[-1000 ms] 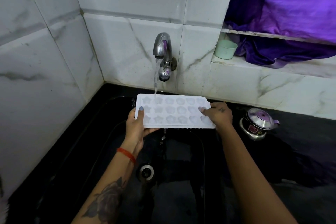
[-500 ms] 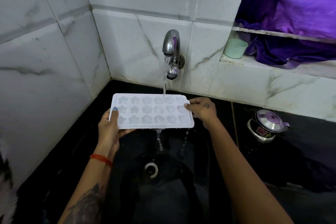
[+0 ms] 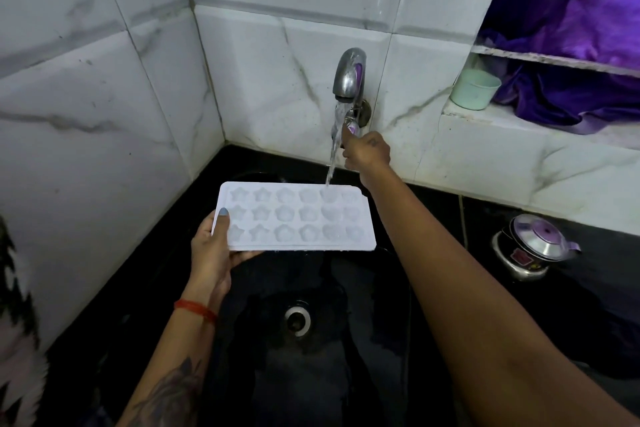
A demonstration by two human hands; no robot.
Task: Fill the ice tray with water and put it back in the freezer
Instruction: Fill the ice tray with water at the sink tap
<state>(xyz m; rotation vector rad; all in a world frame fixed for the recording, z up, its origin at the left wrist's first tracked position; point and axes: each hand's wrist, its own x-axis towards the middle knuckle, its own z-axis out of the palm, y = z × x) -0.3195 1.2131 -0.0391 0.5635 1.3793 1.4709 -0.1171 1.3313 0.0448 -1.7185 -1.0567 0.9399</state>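
**Tray under the running tap, one hand at the handle**

The left hand (image 3: 213, 253) holds the white ice tray (image 3: 298, 217) by its left short end, thumb curled over the rim and the fingers hidden beneath. The tray hangs roughly level above the black sink (image 3: 346, 374), with its long side facing the wall. Its moulded pockets, stars and flowers in three rows, face up; how full they are cannot be told.

Water (image 3: 334, 146) pours from the steel tap (image 3: 348, 74) on the tiled wall and lands in a back-row pocket near the tray's right end.

The right hand (image 3: 367, 152) is raised off the tray and reaches to the tap's handle (image 3: 353, 128) just under the spout. Its fingertips are at the handle and curled toward it, but they are mostly hidden behind the hand and the stream, so whether they grip it or only touch it cannot be told.

Below the tray, the drain (image 3: 297, 321) sits at the bottom of the sink. A red thread (image 3: 195, 308) circles the left wrist, and a tattoo (image 3: 173, 392) shows on the forearm.

To the right, on the black tabletop (image 3: 588, 305), stands a small steel pot (image 3: 533, 251) with a lid, well apart from the tray. On the ledge above it sits a pale green cup (image 3: 475, 88), just beside a heap of purple cloth (image 3: 571, 94).
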